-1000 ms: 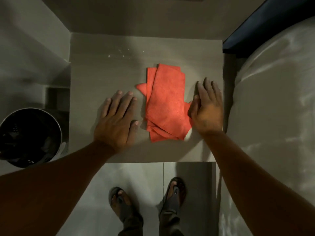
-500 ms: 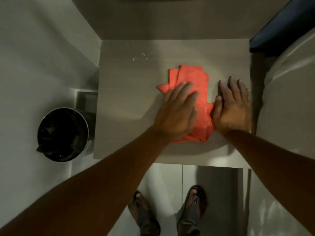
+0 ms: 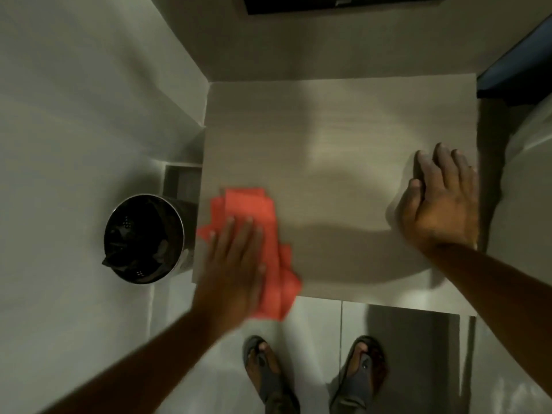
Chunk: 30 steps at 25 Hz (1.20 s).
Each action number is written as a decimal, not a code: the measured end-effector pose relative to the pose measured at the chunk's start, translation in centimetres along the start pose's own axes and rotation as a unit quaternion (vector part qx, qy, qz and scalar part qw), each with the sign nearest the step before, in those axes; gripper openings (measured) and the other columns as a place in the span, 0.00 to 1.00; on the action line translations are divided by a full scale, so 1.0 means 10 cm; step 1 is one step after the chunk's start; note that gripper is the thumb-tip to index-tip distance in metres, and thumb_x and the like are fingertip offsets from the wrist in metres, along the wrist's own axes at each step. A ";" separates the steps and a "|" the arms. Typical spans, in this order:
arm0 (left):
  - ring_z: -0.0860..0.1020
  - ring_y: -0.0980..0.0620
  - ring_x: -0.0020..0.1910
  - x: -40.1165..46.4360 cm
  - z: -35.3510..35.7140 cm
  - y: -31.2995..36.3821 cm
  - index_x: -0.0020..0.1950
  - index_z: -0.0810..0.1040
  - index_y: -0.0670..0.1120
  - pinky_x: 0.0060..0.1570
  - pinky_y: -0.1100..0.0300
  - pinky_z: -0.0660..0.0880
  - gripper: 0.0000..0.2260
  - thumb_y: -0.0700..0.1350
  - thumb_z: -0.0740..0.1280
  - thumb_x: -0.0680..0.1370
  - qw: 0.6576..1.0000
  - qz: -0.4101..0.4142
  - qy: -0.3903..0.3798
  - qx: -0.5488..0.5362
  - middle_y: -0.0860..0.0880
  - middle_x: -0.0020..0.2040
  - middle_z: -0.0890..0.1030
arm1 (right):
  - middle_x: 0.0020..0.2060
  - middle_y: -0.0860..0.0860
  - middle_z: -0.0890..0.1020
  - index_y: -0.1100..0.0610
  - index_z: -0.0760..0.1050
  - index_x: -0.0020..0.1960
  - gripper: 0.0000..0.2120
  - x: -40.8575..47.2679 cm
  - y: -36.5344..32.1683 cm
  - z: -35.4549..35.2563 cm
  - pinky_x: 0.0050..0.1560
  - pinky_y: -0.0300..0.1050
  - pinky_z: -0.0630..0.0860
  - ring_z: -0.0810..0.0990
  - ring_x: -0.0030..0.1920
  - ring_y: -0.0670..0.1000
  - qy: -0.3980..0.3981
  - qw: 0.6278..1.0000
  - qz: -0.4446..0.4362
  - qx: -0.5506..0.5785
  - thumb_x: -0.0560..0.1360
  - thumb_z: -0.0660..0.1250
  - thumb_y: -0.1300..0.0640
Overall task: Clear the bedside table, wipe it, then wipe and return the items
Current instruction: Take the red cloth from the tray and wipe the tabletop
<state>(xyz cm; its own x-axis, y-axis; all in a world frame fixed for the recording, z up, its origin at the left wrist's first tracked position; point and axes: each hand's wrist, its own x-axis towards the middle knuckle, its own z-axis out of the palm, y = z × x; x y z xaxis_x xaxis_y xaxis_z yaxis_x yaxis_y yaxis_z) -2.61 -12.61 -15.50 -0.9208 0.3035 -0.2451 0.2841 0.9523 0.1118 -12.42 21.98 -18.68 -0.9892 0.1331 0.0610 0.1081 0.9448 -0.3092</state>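
The bedside table (image 3: 343,138) has a pale wood-grain top with nothing standing on it. A folded red cloth (image 3: 263,216) lies at its front left corner, and part of it hangs over the front edge. My left hand (image 3: 236,258) presses flat on the cloth with its fingers spread; the hand is blurred. My right hand (image 3: 442,201) rests flat on the table near the right edge, fingers apart, holding nothing.
A round metal bin (image 3: 143,240) with a black liner stands on the floor just left of the table. White bedding (image 3: 528,204) lies to the right. Walls close in behind and to the left. My sandalled feet (image 3: 313,375) stand on the tiled floor.
My left hand has come onto the red cloth and slid it from the table's middle right to the front left corner. The specks at the back left no longer show. My right hand stayed put.
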 end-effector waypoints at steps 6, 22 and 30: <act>0.58 0.39 0.81 0.92 -0.16 0.59 0.76 0.68 0.47 0.76 0.37 0.57 0.26 0.59 0.58 0.81 0.991 0.110 0.038 -0.072 0.44 0.81 0.65 | 0.77 0.61 0.65 0.55 0.63 0.77 0.26 0.00 0.05 0.05 0.79 0.60 0.56 0.60 0.78 0.61 0.025 1.000 -0.005 -0.008 0.82 0.49 0.46; 0.55 0.35 0.81 0.27 0.08 0.73 0.76 0.68 0.44 0.76 0.34 0.58 0.25 0.57 0.56 0.84 0.985 0.155 0.018 -0.072 0.39 0.80 0.63 | 0.78 0.59 0.65 0.54 0.63 0.76 0.25 0.03 0.08 0.06 0.79 0.59 0.54 0.59 0.79 0.60 0.013 1.000 0.001 -0.010 0.82 0.51 0.46; 0.52 0.37 0.82 1.42 -0.34 -0.58 0.81 0.58 0.40 0.80 0.40 0.50 0.31 0.58 0.46 0.84 0.994 -0.089 0.069 0.011 0.37 0.82 0.57 | 0.76 0.61 0.67 0.55 0.64 0.76 0.24 0.01 0.12 0.10 0.79 0.59 0.56 0.62 0.77 0.61 0.041 0.999 -0.025 -0.007 0.82 0.53 0.48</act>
<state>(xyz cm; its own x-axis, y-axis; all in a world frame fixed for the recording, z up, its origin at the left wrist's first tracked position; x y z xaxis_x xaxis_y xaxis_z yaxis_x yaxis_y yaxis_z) -18.24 -13.91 -16.40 -0.9844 0.1243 -0.1248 0.1179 0.9914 0.0570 -12.52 22.86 -19.96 -0.9822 0.1085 0.1536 0.0602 0.9551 -0.2899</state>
